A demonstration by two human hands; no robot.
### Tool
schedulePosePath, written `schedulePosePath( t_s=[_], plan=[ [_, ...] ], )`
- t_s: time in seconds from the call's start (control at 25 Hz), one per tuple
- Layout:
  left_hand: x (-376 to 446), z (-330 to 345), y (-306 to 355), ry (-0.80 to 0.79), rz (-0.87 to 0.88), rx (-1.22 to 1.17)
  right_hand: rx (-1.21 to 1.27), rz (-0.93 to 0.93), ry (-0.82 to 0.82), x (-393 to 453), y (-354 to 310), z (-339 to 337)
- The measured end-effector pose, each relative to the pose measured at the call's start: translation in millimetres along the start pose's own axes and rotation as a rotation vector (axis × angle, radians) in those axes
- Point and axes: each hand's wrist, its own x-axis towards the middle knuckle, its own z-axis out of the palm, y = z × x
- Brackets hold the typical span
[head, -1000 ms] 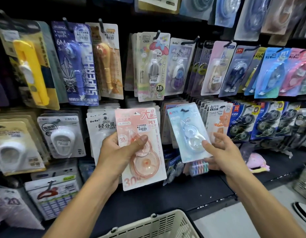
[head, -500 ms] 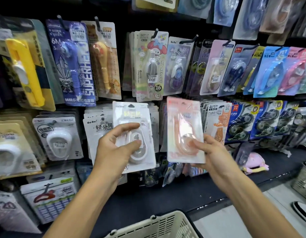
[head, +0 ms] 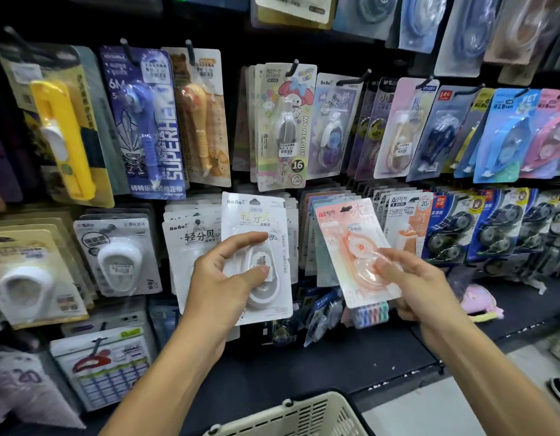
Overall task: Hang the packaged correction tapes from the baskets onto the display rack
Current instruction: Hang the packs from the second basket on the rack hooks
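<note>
My left hand (head: 228,278) grips a white packaged correction tape (head: 256,221) by its blister, upright in front of a peg of matching white packs (head: 190,237). My right hand (head: 420,284) pinches a pink packaged correction tape (head: 351,243) at its lower right. That pack leans to the left, with its top hole close to a rack hook (head: 346,209). Behind it hang pale blue packs (head: 321,256). The cream basket (head: 297,416) shows at the bottom edge, its inside hidden.
The display rack (head: 395,62) is crowded with hanging stationery packs: a yellow one (head: 65,136), a blue one (head: 149,121), a My Melody one (head: 285,127). A dark shelf ledge (head: 303,366) runs below. A pink item (head: 479,300) lies on it at the right.
My right hand let go of a pale blue pack at the rack and took the pink pack from my left hand. My left hand now holds a white pack. The pink pack has tilted up toward a hook.
</note>
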Motion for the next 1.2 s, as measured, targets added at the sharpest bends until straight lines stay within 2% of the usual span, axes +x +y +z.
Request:
schedulePosePath(
  t_s=[0.12,0.24,0.28,0.36,0.4,0.48,0.52,0.56,0.68,0.72,0.8,0.88,1.0,1.08,1.2],
  plan=[
    [-1.3,-0.2,-0.4,0.010,-0.032,-0.010,0.148,0.160,-0.194,4.1,9.1,13.9],
    [-2.9,3.1,-1.8,-0.015,-0.081,0.027,-0.096,0.029,-0.133,-9.1,8.3,32.6],
    [-4.1,5.8,-2.7,-0.034,-0.087,0.040,-0.076,-0.014,-0.228,-17.1,7.7,42.3],
    [-8.8,13.8,-2.9,-0.097,-0.091,-0.018,0.093,0.012,-0.504,-34.1,9.0,65.5],
    [-11.4,17.3,-4.0,-0.130,-0.093,-0.068,0.151,-0.003,-0.565,-39.7,9.4,77.1],
    [-12.1,19.6,-6.6,-0.140,-0.079,-0.071,0.186,-0.106,-0.514,-38.8,9.4,91.7],
    [-9.6,16.0,-8.2,-0.128,-0.062,0.012,0.180,-0.153,-0.464,-35.4,8.2,95.3],
    [-4.8,8.5,-9.2,-0.095,-0.020,0.184,0.157,-0.175,-0.422,-31.1,6.5,96.9],
    [15.8,-23.0,-11.5,0.040,0.172,0.979,0.081,-0.204,-0.394,-19.6,-0.2,97.2],
    [21.7,-29.9,-11.7,0.020,0.191,1.105,0.065,-0.213,-0.402,-18.0,-1.6,98.1],
    [27.9,-36.5,-13.9,-0.051,0.194,1.200,0.089,-0.198,-0.434,-19.0,-1.5,100.8],
    [30.4,-39.6,-17.6,-0.083,0.211,1.190,0.104,-0.177,-0.436,-24.9,2.7,105.4],
    [36.2,-48.8,-19.7,-0.107,0.232,1.136,0.152,-0.220,-0.276,-30.6,8.3,110.5],
    [41.7,-53.4,-21.2,-0.154,0.236,1.170,0.215,-0.259,-0.251,-28.7,7.9,110.8],
    [44.5,-55.6,-21.4,-0.207,0.222,1.207,0.176,-0.264,-0.171,-23.1,9.8,110.3]
  ],
)
